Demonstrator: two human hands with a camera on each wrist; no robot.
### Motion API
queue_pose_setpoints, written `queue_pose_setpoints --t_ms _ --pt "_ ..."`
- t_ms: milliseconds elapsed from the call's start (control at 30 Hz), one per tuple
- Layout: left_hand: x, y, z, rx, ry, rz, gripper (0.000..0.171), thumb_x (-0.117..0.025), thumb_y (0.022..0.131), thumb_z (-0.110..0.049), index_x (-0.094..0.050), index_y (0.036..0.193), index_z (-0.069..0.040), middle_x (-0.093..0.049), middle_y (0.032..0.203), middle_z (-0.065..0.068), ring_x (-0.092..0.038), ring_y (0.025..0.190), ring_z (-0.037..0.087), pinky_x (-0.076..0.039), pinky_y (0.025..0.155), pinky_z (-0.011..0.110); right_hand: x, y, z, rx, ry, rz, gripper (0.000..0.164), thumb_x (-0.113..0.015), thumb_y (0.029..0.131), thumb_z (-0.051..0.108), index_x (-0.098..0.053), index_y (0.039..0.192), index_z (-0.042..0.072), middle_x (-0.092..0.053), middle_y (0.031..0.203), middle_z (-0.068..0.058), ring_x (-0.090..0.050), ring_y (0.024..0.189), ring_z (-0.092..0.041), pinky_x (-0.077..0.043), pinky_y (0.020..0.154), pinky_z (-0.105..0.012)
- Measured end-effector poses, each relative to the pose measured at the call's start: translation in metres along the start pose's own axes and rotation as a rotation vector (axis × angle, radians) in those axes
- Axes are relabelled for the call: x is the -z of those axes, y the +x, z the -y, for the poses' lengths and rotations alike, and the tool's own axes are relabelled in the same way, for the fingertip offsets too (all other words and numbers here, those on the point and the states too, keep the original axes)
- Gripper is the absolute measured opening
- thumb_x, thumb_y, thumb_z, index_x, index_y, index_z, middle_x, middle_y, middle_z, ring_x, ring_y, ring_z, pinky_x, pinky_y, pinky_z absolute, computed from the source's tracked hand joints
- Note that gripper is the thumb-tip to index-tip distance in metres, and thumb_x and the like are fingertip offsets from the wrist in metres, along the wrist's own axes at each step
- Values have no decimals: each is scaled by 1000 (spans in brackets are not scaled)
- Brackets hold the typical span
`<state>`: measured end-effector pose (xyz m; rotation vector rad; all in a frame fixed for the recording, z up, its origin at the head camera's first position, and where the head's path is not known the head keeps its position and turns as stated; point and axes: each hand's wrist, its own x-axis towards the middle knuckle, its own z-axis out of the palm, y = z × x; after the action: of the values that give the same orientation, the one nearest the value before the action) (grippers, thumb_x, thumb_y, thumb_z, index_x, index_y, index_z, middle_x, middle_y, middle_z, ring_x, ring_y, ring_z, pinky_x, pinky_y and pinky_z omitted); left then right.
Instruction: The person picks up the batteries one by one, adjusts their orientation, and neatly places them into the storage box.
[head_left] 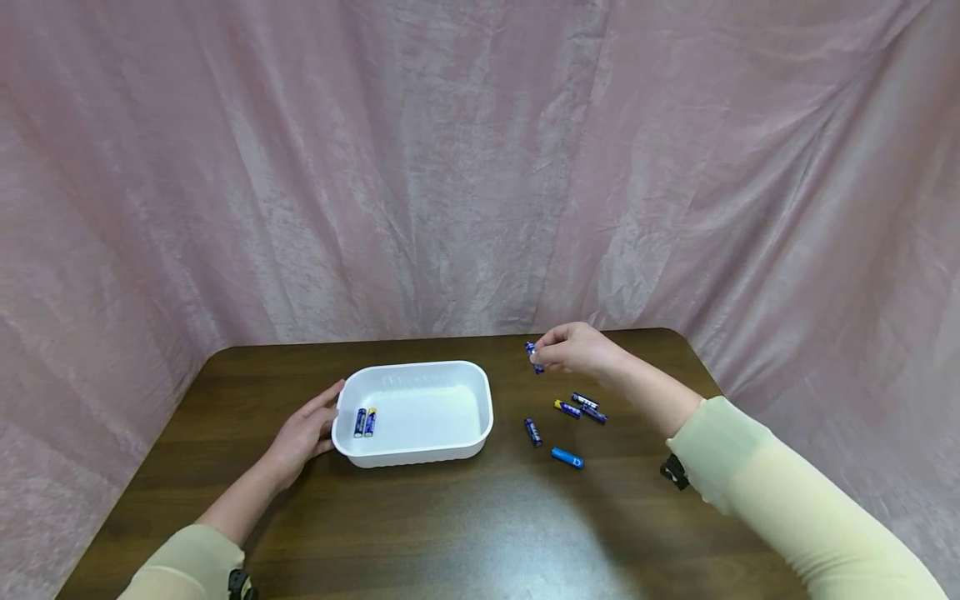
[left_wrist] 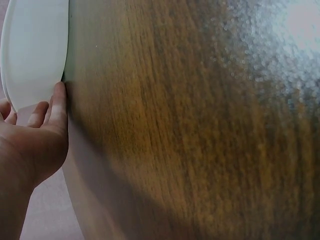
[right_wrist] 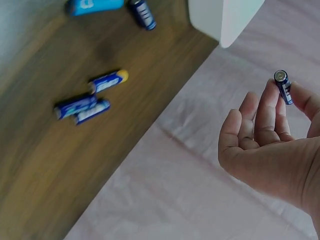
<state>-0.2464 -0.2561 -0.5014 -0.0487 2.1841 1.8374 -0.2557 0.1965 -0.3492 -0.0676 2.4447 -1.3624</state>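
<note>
My right hand (head_left: 576, 347) pinches a dark blue battery (head_left: 534, 357) between thumb and fingertips, raised over the far part of the table. In the right wrist view one round end of the battery (right_wrist: 281, 76) faces the camera. My left hand (head_left: 306, 429) rests against the left end of a white plastic tray (head_left: 416, 457), its fingers (left_wrist: 59, 107) stretched out along the wall. Inside the tray, at the left, a dark blue battery (head_left: 360, 422) and a yellow-ended blue battery (head_left: 371, 422) lie side by side.
Right of the tray lie a dark battery (head_left: 533, 432) and a light blue battery (head_left: 567, 458). Behind them a yellow-tipped battery (head_left: 567, 408) lies close to two more batteries (head_left: 595, 414). A pink curtain (head_left: 450, 167) hangs behind the brown wooden table (head_left: 420, 533).
</note>
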Motion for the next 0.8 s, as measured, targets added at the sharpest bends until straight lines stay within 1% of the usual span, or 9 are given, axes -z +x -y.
queue_pose_setpoints --t_ms 100,233,333,433,467,567,700,800 --pt "0 1 0 -4 -4 0 59 -47 109 -28 -26 164 -27 -33 162 19 -53 128 28 -52 95 37 -11 4 8 28 14 12 26 -72 94 19 -69 112 1 -73 100 -7 -68 102 -27 -49 98 -45" --pt "0 2 0 2 4 -4 59 -48 108 -30 -28 164 -28 -32 163 17 -52 129 29 -53 94 36 -28 12 18 56 26 22 23 -73 91 16 -70 108 1 -71 92 -4 -66 93 -22 -50 86 -37" --pt "0 2 0 8 12 -3 60 -49 108 -31 -28 164 -29 -32 163 16 -52 128 29 -53 92 34 -40 18 24 67 25 27 22 -74 91 16 -70 106 1 -71 92 -4 -66 93 -23 -50 87 -38" --pt "-1 2 0 11 12 -6 60 -50 108 -31 -28 163 -29 -31 164 15 -51 129 29 -53 92 33 -52 24 27 75 24 35 20 -74 92 16 -70 106 2 -71 98 -7 -67 95 -25 -51 95 -44" --pt "-1 1 0 11 12 -6 60 -49 108 -31 -28 163 -29 -31 164 15 -51 129 30 -53 92 33 -56 26 29 78 25 35 19 -74 92 15 -70 106 2 -71 98 -8 -68 95 -25 -51 96 -45" --pt "-1 0 -2 14 8 -11 59 -49 108 -31 -29 163 -30 -30 165 14 -50 130 31 -53 93 34 -67 31 34 87 29 41 18 -74 92 14 -71 104 2 -71 97 -8 -67 95 -26 -53 93 -42" --pt "-1 -2 -3 23 11 -8 59 -49 108 -32 -28 163 -30 -28 166 15 -47 134 34 -52 96 37 -76 36 40 89 26 54 17 -74 93 14 -71 103 2 -70 95 -7 -65 100 -30 -53 90 -39" --pt "-1 -2 -4 29 17 -6 59 -48 108 -33 -27 164 -31 -26 166 15 -45 136 35 -52 98 39 -82 40 44 94 13 63 16 -74 93 15 -71 104 3 -69 94 -6 -65 98 -29 -53 89 -38"
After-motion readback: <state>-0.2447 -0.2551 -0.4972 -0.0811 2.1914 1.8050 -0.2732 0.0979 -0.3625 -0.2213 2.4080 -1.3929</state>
